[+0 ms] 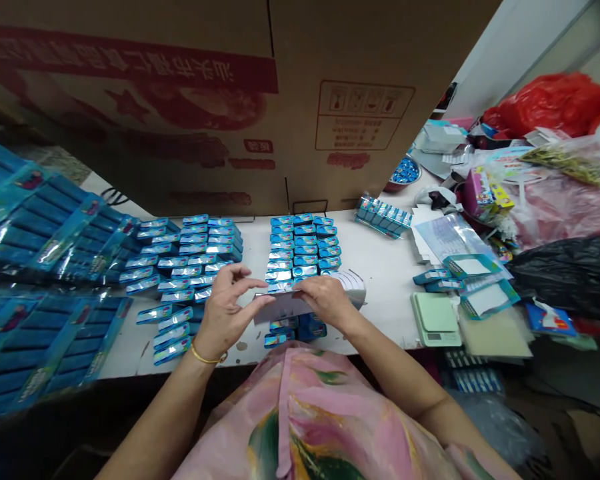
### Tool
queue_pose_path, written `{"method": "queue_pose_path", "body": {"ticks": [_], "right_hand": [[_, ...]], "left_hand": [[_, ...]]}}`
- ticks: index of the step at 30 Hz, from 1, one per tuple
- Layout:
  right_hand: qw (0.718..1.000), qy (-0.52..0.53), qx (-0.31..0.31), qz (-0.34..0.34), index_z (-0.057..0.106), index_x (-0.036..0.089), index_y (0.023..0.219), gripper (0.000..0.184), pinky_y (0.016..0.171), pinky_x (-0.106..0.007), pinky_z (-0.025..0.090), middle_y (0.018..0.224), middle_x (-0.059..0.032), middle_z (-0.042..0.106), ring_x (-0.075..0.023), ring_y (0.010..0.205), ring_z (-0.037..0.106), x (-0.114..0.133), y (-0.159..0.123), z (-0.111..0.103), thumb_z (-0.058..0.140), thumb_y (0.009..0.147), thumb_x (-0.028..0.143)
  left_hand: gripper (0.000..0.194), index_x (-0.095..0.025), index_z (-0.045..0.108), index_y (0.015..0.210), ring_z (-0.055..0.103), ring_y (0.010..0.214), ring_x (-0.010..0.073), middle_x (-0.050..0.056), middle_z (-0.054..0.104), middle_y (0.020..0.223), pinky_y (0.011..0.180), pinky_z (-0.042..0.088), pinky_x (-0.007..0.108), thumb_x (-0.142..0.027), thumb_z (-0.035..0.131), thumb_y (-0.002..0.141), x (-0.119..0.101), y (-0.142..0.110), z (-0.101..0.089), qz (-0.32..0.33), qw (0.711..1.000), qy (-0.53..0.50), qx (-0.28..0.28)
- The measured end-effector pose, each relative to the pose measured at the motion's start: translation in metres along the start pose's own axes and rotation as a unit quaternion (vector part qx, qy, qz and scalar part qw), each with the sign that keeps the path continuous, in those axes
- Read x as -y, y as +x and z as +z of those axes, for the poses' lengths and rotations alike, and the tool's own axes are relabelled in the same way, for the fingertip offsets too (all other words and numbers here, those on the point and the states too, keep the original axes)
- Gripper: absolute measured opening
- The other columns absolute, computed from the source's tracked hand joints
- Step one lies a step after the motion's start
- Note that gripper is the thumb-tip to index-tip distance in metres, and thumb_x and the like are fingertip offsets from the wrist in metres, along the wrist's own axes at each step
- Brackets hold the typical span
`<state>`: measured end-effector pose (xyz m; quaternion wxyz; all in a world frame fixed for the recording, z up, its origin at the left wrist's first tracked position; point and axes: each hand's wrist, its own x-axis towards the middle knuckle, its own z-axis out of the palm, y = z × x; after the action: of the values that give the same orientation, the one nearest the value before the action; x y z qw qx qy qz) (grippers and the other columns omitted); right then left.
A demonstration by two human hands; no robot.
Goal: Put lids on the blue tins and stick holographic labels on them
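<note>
Grasping a pale card (283,308) over small blue boxes (305,251) on the table (390,277), the right hand (326,300) clasps one end — the left hand (225,310), fingers parted, is at the other.

I am facing boxes (305,241) on the table (387,261); a carton (300,100) is standing behind them, a scale (436,321) is sitting to my right.

This looks like a small packing workshop: little blue boxes (305,241) stand in rows on a white worktable (385,267), glossy wrapped packs (45,240) are piled at the left, and a large printed carton (290,113) stands behind. A pale green scale (435,317), a bowl (403,188) of blue-wrapped pieces (405,170) and heaped plastic bags (550,107) crowd the right.
</note>
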<state>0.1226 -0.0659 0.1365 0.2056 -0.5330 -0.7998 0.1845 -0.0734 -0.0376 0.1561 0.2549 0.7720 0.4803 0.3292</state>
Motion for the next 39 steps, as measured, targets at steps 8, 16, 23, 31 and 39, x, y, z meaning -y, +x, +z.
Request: {"method": "queue_pose_path", "body": {"ticks": [8,16,23,31,39], "right_hand": [[0.999,0.032,0.03,0.024,0.064,0.027,0.091,0.016,0.061,-0.021,0.037,0.082,0.0018,0.067,-0.0132,0.073,0.06,-0.003,-0.001,-0.012,0.052,0.08,0.026],[0.97,0.206,0.04,0.12,0.069,0.02,0.073,0.013,0.06,-0.022,0.039,0.065,0.0027,0.065,-0.0109,0.061,0.056,-0.079,-0.03,-0.04,0.055,0.074,0.02],[0.97,0.127,0.023,0.205,0.068,0.015,0.074,0.019,0.056,-0.022,0.038,0.062,-0.0005,0.063,-0.0098,0.057,0.053,-0.126,-0.019,-0.046,0.052,0.078,0.024],[0.983,-0.136,0.039,0.114,0.058,0.023,0.108,0.027,0.085,-0.034,0.033,0.115,-0.006,0.054,-0.0208,0.1,0.045,-0.099,0.056,0.028,0.047,0.084,0.024],[0.982,-0.159,0.02,-0.098,0.053,0.013,0.112,0.032,0.075,-0.031,0.041,0.105,-0.0104,0.056,-0.0195,0.093,0.048,-0.072,0.068,0.101,0.033,0.088,0.017]], "left_hand": [[0.022,-0.02,0.067,0.074,0.06,0.066,0.0151,0.001,0.066,0.07,0.064,0.047,0.025,-0.037,0.053,0.073,0.003,-0.004,0.009,-0.07,0.99,-0.109,0.057],[0.024,-0.015,0.062,0.071,0.055,0.058,0.0123,0.0,0.061,0.063,0.056,0.046,0.023,-0.038,0.061,0.063,0.041,0.011,0.02,-0.224,0.939,-0.26,-0.026],[0.029,-0.014,0.054,0.063,0.047,0.043,0.0076,-0.004,0.053,0.05,0.042,0.04,0.02,-0.037,0.069,0.053,0.054,0.028,0.067,-0.391,0.82,-0.415,-0.047],[0.029,-0.013,0.055,0.07,0.057,0.052,0.0105,0.001,0.06,0.058,0.05,0.045,0.022,-0.032,0.07,0.054,0.069,0.033,0.11,-0.461,0.734,-0.499,-0.007],[0.029,-0.015,0.051,0.067,0.053,0.047,0.0084,-0.004,0.054,0.054,0.048,0.043,0.021,-0.034,0.069,0.054,0.078,0.036,0.116,-0.471,0.703,-0.532,-0.04]]}}
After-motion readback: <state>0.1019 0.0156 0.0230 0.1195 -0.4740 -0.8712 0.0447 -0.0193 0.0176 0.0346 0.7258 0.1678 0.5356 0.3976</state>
